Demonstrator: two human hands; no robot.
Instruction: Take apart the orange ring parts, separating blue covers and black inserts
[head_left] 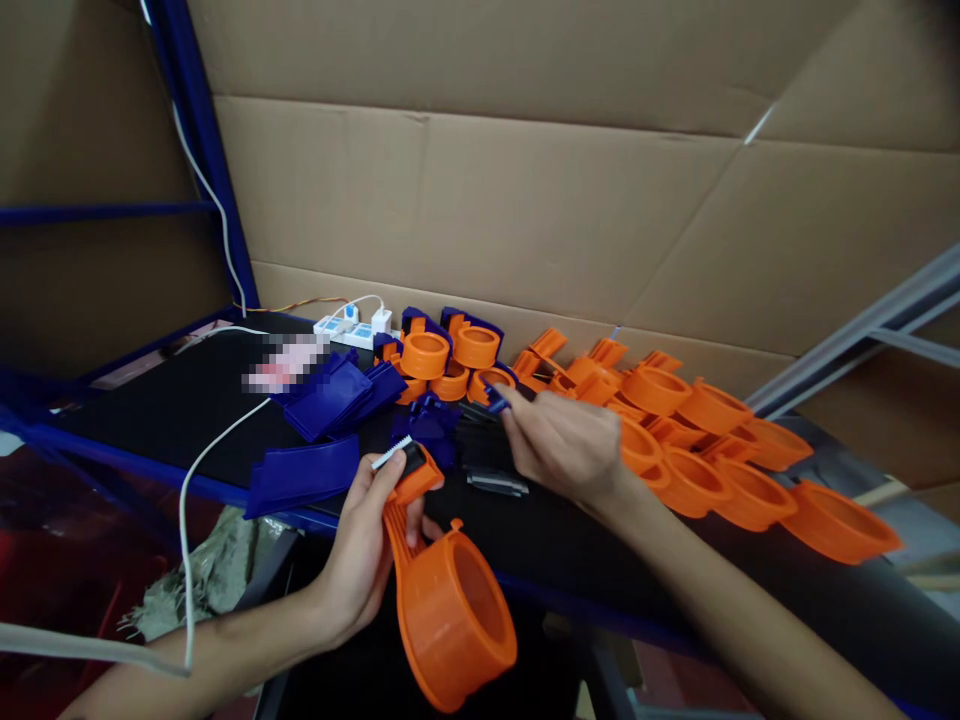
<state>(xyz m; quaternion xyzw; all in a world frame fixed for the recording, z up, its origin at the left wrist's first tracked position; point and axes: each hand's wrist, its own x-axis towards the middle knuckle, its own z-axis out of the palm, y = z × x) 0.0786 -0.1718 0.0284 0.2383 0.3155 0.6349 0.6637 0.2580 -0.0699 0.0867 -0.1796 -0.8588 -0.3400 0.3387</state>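
My left hand (pixel 364 545) is wrapped round the handle of an orange tape dispenser (pixel 450 605) and holds it below the table's front edge, ring end toward me. At the handle's top sits a small serrated blade piece (pixel 397 455). My right hand (pixel 562 440) reaches over the black table top (pixel 187 400), fingers pinched on a small blue part (pixel 496 398) above a stack of black strips (pixel 491 465).
Several orange dispensers (pixel 720 470) lie in a row along the right of the table. More orange rings with blue parts (pixel 442 355) sit at the back. Blue flat pieces (pixel 304 472) lie at left. A white power strip (pixel 352 328) and cable are by the cardboard wall (pixel 525 200).
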